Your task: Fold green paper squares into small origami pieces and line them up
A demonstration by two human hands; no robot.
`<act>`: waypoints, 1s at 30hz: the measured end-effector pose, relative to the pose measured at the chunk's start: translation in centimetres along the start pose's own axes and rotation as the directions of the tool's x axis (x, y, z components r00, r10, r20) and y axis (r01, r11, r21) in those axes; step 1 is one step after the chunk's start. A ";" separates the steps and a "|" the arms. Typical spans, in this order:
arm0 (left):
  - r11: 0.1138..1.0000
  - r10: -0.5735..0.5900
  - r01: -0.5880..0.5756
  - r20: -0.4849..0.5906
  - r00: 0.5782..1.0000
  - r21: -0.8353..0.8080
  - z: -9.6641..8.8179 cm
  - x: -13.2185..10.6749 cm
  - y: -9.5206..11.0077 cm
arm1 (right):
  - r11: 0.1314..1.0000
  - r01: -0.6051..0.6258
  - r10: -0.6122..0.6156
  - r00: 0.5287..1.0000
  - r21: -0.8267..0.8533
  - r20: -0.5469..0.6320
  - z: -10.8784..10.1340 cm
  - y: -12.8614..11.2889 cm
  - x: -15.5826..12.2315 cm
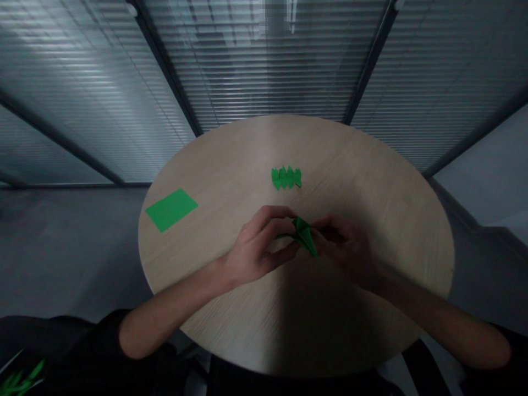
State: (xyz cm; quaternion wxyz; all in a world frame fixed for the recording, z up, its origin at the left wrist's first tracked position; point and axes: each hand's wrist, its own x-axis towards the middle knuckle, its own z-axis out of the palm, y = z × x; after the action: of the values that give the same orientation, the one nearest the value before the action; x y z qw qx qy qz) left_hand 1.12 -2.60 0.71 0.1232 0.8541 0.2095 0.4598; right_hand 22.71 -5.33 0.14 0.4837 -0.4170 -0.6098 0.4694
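Room: slatted blinds (264, 66) behind dark frames fill the view from 10 to 2 o'clock, and a grey floor (61, 247) spreads out at 9 o'clock.

Table: a round, pale wood-grain table (231, 165) sits mid-view, with shadow across its 6 o'clock side.

Arms: dark sleeves (103, 335) end near the elbows, and both bare forearms reach in from the lower corners.

Flat sheet: a green paper rectangle (171, 210) lies unfolded at the table's 9 o'clock, near the rim.

Folded strip: a row of pointed green paper folds (286, 177) lies at 12 o'clock, apart from the hands.

Corner: a blurred, spiky green bunch (20, 379) shows at the view's 7 o'clock, off the table.

Left hand: the left hand (258, 245) pinches the held piece between thumb and fingers.

Right hand: the right hand (342, 247) pinches its other side with the fingertips, partly in shadow.

Held piece: a folded green paper piece (304, 235) sits between both hands, above mid-table, pointing toward 5 o'clock.

Risk: a loosened pinch could let the folds spring open, and uneven pulling could crumple or tear the narrow points.
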 end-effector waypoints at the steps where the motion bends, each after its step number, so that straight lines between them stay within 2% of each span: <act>1: 1.000 0.004 -0.004 0.008 1.000 0.002 0.0 0.0 0.0 | 1.000 0.009 -0.009 1.000 -0.011 -0.002 -0.1 0.0 0.0; 4: 1.000 0.009 -0.009 0.026 1.000 0.016 0.1 -0.1 0.0 | 1.000 0.012 -0.012 1.000 -0.016 -0.004 -0.1 0.2 -0.1; 10: 0.999 0.010 -0.011 0.032 0.999 0.037 0.0 -0.2 -0.2 | 0.997 0.016 -0.017 1.000 0.079 0.014 0.0 0.7 0.2; 18: 0.999 0.017 -0.019 0.036 0.999 0.038 0.3 -0.3 -0.2 | 0.998 0.025 -0.024 0.999 0.052 -0.025 0.0 0.5 0.2; 21: 0.997 -0.008 0.006 0.012 1.000 0.082 0.3 -0.3 -0.1 | 0.999 0.039 -0.039 0.998 0.001 -0.053 0.0 0.7 0.2; 24: 0.981 -0.029 0.044 -0.083 0.996 0.189 0.2 -0.4 0.1 | 0.992 0.076 -0.085 0.992 -0.098 -0.095 0.0 0.9 0.2; 26: 0.965 -0.003 0.038 -0.137 0.991 0.259 0.3 -0.4 0.2 | 0.978 0.116 -0.135 0.986 -0.171 -0.102 0.0 1.1 0.1; 30: 0.965 0.042 -0.012 -0.107 0.993 0.263 0.6 -0.4 0.2 | 0.940 0.190 -0.223 0.971 -0.283 -0.089 0.0 1.2 0.0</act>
State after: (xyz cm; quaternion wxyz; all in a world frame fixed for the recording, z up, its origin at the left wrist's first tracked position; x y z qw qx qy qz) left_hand 1.50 -2.97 0.16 -0.0090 0.8387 0.2635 0.4765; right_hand 22.74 -5.07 -1.01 0.5040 -0.4405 -0.6790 0.3017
